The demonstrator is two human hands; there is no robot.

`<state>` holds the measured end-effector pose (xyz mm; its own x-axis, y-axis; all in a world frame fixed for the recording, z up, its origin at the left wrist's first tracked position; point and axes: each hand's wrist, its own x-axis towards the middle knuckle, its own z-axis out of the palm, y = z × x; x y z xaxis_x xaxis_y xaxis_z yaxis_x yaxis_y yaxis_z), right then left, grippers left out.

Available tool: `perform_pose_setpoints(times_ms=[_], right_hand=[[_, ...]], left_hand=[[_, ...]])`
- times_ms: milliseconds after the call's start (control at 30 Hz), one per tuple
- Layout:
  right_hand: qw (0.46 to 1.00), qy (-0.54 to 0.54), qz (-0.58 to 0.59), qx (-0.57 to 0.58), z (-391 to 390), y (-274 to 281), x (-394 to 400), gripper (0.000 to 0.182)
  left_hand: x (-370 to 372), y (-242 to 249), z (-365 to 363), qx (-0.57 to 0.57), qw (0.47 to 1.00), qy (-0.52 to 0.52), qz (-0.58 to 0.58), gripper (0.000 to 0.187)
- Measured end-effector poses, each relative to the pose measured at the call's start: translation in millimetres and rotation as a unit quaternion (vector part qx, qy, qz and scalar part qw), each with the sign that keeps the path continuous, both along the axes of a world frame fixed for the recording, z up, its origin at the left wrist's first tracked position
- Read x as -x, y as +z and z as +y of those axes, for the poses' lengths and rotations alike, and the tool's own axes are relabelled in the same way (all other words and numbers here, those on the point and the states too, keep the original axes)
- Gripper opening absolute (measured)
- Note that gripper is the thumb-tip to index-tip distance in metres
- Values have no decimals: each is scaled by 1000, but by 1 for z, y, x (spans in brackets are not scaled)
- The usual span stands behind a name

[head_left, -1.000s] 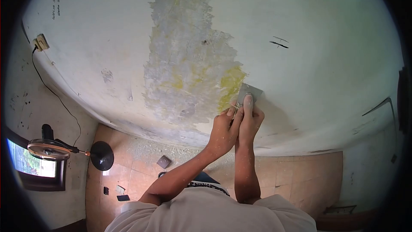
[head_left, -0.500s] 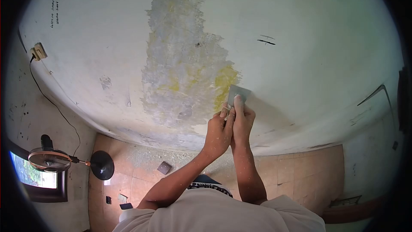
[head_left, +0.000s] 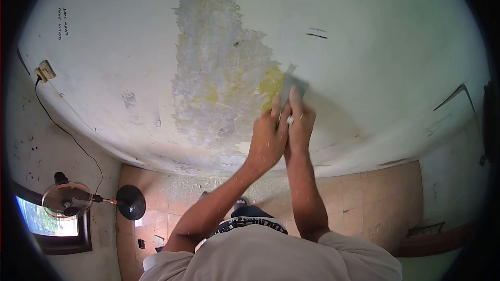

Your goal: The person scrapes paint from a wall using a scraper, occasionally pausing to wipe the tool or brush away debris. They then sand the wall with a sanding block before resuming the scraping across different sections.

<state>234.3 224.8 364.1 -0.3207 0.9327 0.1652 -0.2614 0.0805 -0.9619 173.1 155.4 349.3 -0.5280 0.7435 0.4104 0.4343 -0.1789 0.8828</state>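
A flat grey scraper blade [head_left: 297, 84] lies against the painted wall [head_left: 364, 73], at the right edge of a bare grey and yellow patch [head_left: 208, 62]. My right hand [head_left: 300, 125] is closed on the scraper, one finger stretched along the blade. Beside it and touching it, my left hand [head_left: 268, 135] has its fingers at the blade's lower left side. The tool's handle is hidden by the hands. Pale flakes speckle both hands and forearms.
A fan [head_left: 130, 202] stands at the lower left, its cord [head_left: 70, 129] running up to a wall socket [head_left: 46, 71]. Paint debris [head_left: 182, 184] covers the tiled floor [head_left: 354, 203] along the wall. A window [head_left: 49, 221] is at far left.
Both hands and the scraper have moved up the wall. The blade now looks tilted differently. The camera view has shifted slightly, and a foot shows below.
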Motion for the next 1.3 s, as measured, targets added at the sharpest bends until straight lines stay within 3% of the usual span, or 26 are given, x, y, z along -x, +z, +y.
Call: perform_pose_setpoints(times_ms=[133, 200, 267, 333, 367, 500, 633, 700, 767, 800, 867, 967, 1067, 1133, 1200, 1267, 1300], right_hand=[[992, 4, 127, -5, -13, 76, 23, 51], [995, 3, 101, -17, -9, 57, 16, 49], [997, 4, 75, -34, -8, 28, 10, 48], [999, 12, 21, 22, -16, 3, 6, 47], [989, 36, 78, 118, -33, 22, 11, 47], [993, 66, 100, 26, -1, 32, 16, 48], [982, 83, 169, 3, -11, 45, 22, 49], [997, 44, 62, 13, -14, 21, 17, 50], [993, 66, 83, 43, -19, 6, 23, 51], [988, 80, 115, 68, -22, 6, 27, 51], [998, 34, 47, 12, -12, 22, 25, 49], [989, 84, 111, 47, -24, 48, 27, 48], [980, 115, 150, 56, -21, 37, 27, 49], [993, 78, 81, 33, -29, 24, 25, 51], [985, 122, 108, 52, -25, 15, 31, 51], [995, 69, 73, -6, -14, 21, 42, 51], [988, 80, 131, -8, -19, 42, 49, 52]], left_hand=[[13, 52, 6, -53, 998, -25, 14, 44], [15, 49, 6, -61, 997, -44, -14, 45], [3, 13, -2, -65, 997, -4, 48, 42], [-5, -11, -8, -26, 995, -22, -89, 44], [-1, -39, 3, -102, 994, -13, -28, 42], [9, 32, -7, -48, 994, -57, -75, 34], [14, 24, 0, -86, 996, -33, 3, 34], [8, 6, -9, -67, 998, 18, -7, 35], [11, -14, -7, -78, 997, -2, -30, 36], [12, -9, -12, -83, 995, -22, -56, 36], [19, 8, -7, -60, 998, 6, -36, 35], [20, 18, -10, -71, 996, -35, -33, 34], [16, 25, -17, -55, 996, -31, -67, 33], [13, 11, -24, -72, 995, -23, -72, 34], [19, 8, -25, -87, 993, -16, -75, 35], [35, 18, -20, -15, 1000, -3, -14, 36], [40, 20, -9, -134, 991, 7, 27, 35]])
